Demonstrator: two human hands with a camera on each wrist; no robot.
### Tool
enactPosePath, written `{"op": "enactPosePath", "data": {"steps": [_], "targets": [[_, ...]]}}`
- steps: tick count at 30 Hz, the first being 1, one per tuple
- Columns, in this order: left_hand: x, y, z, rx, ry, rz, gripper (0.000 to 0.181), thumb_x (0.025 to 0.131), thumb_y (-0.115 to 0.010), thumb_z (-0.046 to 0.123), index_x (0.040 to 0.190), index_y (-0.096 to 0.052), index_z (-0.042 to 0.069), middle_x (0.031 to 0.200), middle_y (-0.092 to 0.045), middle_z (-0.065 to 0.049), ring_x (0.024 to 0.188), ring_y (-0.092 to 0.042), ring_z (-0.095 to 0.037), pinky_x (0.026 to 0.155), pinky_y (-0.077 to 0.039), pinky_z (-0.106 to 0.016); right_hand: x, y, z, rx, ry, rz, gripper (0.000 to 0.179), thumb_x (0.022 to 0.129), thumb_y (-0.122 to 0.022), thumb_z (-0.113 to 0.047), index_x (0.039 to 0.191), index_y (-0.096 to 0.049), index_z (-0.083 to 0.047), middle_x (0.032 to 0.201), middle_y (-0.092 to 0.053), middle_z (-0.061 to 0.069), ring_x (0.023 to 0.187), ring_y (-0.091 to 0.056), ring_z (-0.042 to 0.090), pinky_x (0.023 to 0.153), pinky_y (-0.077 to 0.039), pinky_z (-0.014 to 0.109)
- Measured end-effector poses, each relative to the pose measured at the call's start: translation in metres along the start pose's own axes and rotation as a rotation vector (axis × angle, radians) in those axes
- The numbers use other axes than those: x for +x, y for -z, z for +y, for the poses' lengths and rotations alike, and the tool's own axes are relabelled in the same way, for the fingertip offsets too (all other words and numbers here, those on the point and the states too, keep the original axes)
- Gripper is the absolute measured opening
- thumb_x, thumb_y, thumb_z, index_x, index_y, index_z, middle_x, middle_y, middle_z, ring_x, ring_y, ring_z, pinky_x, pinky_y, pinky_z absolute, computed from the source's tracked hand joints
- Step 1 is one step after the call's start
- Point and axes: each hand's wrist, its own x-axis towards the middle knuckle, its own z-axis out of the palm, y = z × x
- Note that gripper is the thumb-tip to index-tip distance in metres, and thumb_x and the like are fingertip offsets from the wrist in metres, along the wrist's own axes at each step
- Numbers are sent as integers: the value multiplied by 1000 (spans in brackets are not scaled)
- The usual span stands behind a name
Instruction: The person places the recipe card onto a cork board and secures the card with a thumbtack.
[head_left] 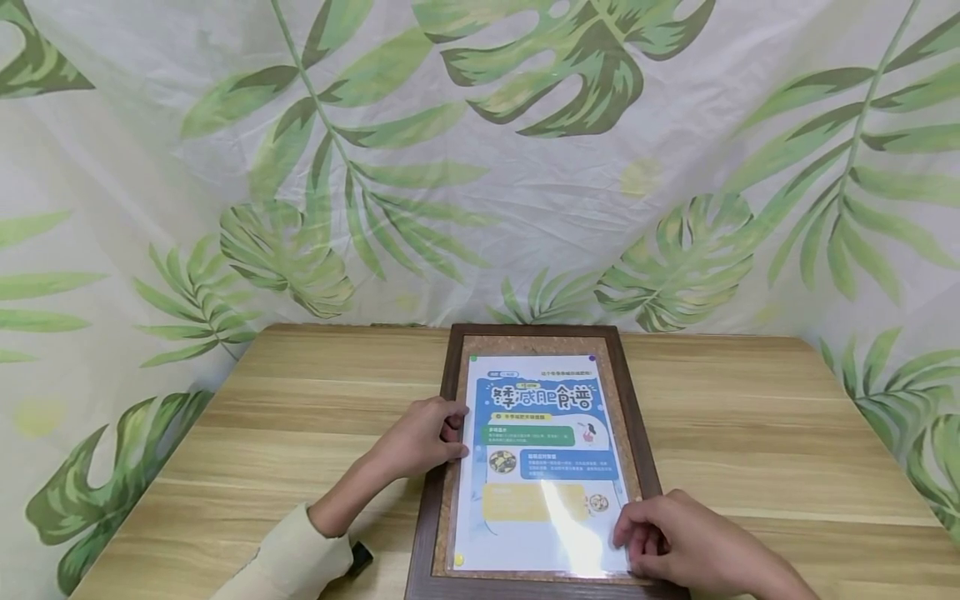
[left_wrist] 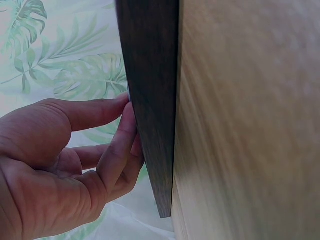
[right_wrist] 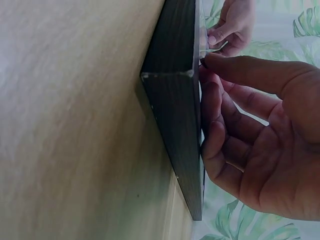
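Note:
A cork board (head_left: 450, 517) in a dark wooden frame (head_left: 641, 433) lies on the table. On it is a glossy printed sheet (head_left: 498, 546) with a green pin (head_left: 473, 358), a purple pin (head_left: 592, 358) and a yellow pin (head_left: 459, 560) at three corners. My left hand (head_left: 420, 437) rests thumb and fingertips on the sheet's left edge. My right hand (head_left: 693, 542) is at the lower right corner, fingers curled. There, in the right wrist view, its thumb and forefinger pinch a small dark pushpin (right_wrist: 202, 62), mostly hidden.
The wood-grain table (head_left: 750, 433) extends to both sides of the board. A small black object (head_left: 362, 560) shows beside the left sleeve (head_left: 296, 554). Behind the table hangs a leaf-patterned cloth (head_left: 540, 192).

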Motion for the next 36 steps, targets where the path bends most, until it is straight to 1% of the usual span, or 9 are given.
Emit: {"op": "enactPosePath", "data": {"steps": [7, 16, 25, 30, 33, 36], "targets": [[-1, 0, -1, 4, -6, 1, 50, 87, -86, -1, 133, -69, -10, 101, -67, -9, 84, -58, -15, 74, -54, -30, 2, -1, -3, -11, -34, 9, 19, 90, -81, -4, 97, -74, -21, 77, -63, -21, 68, -55, -9, 61, -50, 18], [-1, -1, -2, 7, -6, 0, 50, 87, -87, 0, 133, -69, -9, 100, -67, -9, 84, -57, -15, 74, -53, -30, -1, 0, -2, -8, -60, 2, 19, 91, -80, -5, 95, -73, -21, 76, -62, -21, 67, -54, -8, 60, -49, 19], [0, -1, -1, 3, -5, 1, 50, 87, -87, 0, 134, -69, -9, 102, -67, -9, 84, -58, -15, 74, -54, -29, 3, -2, 1, -28, -16, 44, 22, 88, -83, -2, 95, -73, -20, 78, -63, -22, 71, -56, -9, 63, -52, 19], [1, -1, -2, -2, -3, -5, 50, 88, -87, 1, 134, -69, -9, 104, -68, -9, 84, -59, -15, 73, -54, -29, 2, -3, -1, -32, -14, 66, 24, 87, -82, 1, 94, -73, -20, 79, -63, -21, 71, -56, -9, 63, -52, 19], [1, -1, -2, 0, -3, -5, 50, 88, -86, 1, 134, -69, -9, 103, -67, -9, 85, -58, -15, 74, -54, -29, 2, -2, -3, -31, -26, 58, 23, 87, -82, 1, 93, -73, -20, 78, -63, -21, 70, -56, -9, 62, -52, 19], [2, -1, -2, 2, -6, -5, 51, 88, -86, 1, 134, -69, -9, 102, -67, -9, 85, -58, -15, 74, -54, -29, 1, -1, -3, -12, -46, 31, 20, 89, -82, -2, 93, -73, -20, 77, -63, -20, 70, -56, -8, 62, -52, 19]]}}
